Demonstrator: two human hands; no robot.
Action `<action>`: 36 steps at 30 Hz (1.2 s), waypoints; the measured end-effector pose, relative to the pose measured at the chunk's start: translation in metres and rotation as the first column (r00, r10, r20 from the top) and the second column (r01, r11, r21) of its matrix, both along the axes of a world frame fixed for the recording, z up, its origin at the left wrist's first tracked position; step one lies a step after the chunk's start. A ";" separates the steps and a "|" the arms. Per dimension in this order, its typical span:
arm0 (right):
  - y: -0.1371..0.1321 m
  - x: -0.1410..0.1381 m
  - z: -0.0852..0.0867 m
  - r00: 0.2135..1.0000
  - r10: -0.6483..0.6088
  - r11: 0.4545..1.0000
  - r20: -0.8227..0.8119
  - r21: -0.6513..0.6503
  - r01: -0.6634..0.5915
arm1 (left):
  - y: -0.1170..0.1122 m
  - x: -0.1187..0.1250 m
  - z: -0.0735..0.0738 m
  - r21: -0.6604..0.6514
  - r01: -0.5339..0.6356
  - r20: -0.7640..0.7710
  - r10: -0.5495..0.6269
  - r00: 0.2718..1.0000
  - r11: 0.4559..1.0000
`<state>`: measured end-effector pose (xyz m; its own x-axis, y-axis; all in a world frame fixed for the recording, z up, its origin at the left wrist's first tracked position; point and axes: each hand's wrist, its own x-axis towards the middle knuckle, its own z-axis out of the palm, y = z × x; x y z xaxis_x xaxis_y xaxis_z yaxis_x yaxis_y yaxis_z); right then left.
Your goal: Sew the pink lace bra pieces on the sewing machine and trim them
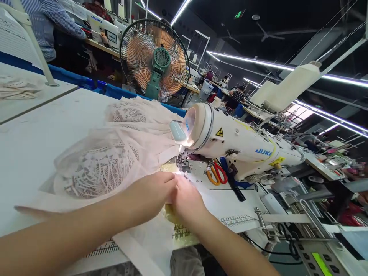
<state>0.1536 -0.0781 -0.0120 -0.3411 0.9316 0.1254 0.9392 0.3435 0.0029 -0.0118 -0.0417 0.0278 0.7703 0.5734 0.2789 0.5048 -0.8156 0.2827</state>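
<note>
White table (57, 122) carries everything; JUKI sewing machine (244, 143) sits on it, lamp lit at the needle area (181, 164). Sheer pale lace garment (149, 149) lies bunched on the table, left of the machine, near edge running in toward the needle area. Should handle very light, soft, limp: no stiffness to push against, so guide it by flat tension, not shoving. Mesh looks thin, probably a bit slippery and easy to stretch or pucker. Lace panel (106, 170) has openwork that could snag on a nail or point; don't take hold there. Best purchase: the plain edge, fingertips flat, close to the needle area but clear of it, with the bulk left resting on the table so it doesn't drag. Loose pale fabric strip (143, 249) trails toward the front edge; looks soft too, take it by its long sides. Left hand (153, 193) and right hand (188, 197) meet just in front of the needle area, fingers curled in and touching. Can't tell whether either grip is clamped on cloth; the fingertips hide it. Scissors (215, 173), red and orange handles, lie under the machine arm, apart from both hands.
</note>
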 end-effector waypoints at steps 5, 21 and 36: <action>0.003 0.008 0.000 0.996 -0.007 1.000 -0.089 0.014 0.008 | 0.021 0.021 -0.032 -0.024 0.039 -0.085 -0.041 0.996 0.999; -0.048 0.043 -0.004 0.961 0.194 0.975 -0.196 0.148 -0.167 | 0.051 0.015 -0.032 0.230 0.017 -0.234 0.038 0.971 0.973; -0.042 0.038 -0.003 0.964 0.219 0.964 -0.151 0.183 -0.191 | 0.065 0.025 -0.035 0.252 0.008 -0.216 0.048 0.975 0.968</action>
